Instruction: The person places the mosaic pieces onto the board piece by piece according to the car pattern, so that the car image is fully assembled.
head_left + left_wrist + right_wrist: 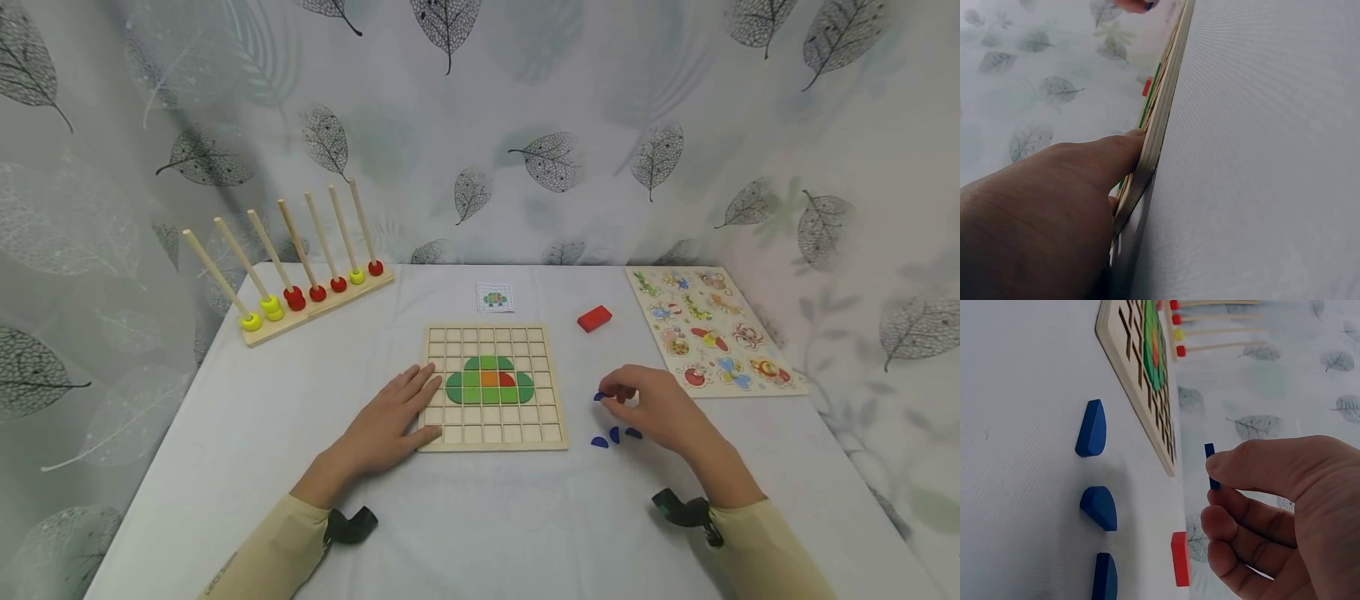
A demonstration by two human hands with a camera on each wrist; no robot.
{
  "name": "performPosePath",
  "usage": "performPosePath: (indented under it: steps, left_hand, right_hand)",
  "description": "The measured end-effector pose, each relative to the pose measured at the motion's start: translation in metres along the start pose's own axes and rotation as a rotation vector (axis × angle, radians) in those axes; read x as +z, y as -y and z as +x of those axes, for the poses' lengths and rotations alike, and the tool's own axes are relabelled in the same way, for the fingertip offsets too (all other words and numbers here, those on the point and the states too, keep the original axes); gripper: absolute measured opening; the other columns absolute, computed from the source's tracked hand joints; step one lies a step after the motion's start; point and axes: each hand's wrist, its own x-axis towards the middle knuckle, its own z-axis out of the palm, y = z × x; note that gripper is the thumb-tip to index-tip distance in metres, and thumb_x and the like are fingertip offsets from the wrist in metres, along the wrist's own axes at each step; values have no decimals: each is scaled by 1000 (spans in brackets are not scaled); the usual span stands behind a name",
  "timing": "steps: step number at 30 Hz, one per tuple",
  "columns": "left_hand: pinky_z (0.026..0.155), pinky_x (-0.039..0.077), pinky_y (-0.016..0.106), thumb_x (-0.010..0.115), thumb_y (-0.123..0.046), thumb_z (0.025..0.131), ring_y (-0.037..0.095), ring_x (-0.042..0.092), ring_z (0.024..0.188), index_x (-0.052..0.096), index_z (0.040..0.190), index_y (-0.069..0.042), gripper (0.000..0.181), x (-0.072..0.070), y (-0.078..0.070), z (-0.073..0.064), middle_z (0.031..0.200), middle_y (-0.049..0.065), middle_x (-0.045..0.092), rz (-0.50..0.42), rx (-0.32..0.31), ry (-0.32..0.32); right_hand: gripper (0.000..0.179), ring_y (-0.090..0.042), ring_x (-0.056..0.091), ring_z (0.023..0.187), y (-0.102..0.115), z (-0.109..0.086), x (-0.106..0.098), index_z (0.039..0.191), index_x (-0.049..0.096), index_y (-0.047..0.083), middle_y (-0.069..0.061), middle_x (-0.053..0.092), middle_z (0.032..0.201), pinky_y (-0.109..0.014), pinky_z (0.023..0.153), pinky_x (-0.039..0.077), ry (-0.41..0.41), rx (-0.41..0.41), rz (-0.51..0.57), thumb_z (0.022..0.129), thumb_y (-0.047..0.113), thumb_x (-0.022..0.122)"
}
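A square wooden grid board [491, 427] lies flat, with green pieces [471, 393], an orange square [489, 379] and a red rounded piece [507, 379] set in its middle cells. My left hand [386, 421] rests on the board's left side, fingers straight over the edge and thumb at the near corner. Right of the board, my right hand [654, 408] pinches a small blue half-round piece [1209, 450] between thumb and index finger, held above the cloth. Three more blue half-round pieces, among them one [600, 442] nearest the board, lie on the table below that hand.
Behind the board lies a small picture card [495, 297] with a coloured grid pattern. A red block [595, 318] sits to its right. A wooden animal puzzle board [716, 329] is at the far right; a bead rack [318, 308] with upright pegs stands back left.
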Motion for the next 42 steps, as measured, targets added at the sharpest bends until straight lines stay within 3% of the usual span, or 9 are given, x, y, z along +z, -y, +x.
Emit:
performPosePath:
  steps: [17,28,42]
  left_hand:
    - [132,18,51,65,-48,107,34,16,165,33,171,-6,83,1,1,0,179,11,22,5,5,-5]
    - [132,19,52,65,-48,107,35,17,165,33,170,-5,83,0,0,1,179,12,23,9,6,-4]
    - [132,18,50,64,-50,107,33,15,165,32,171,-7,83,2,2,1,179,10,22,13,9,-3]
  right_hand:
    - [19,-13,62,89,28,17,6,108,79,16,11,71,96,-44,82,61,-21,-147,68,92,9,88]
    - [19,-11,62,88,48,28,13,107,80,16,12,71,95,-46,79,61,-9,-201,98,92,7,88]
    - [16,-9,62,86,65,38,26,104,79,16,13,70,94,-39,78,61,2,-269,111,93,9,87]
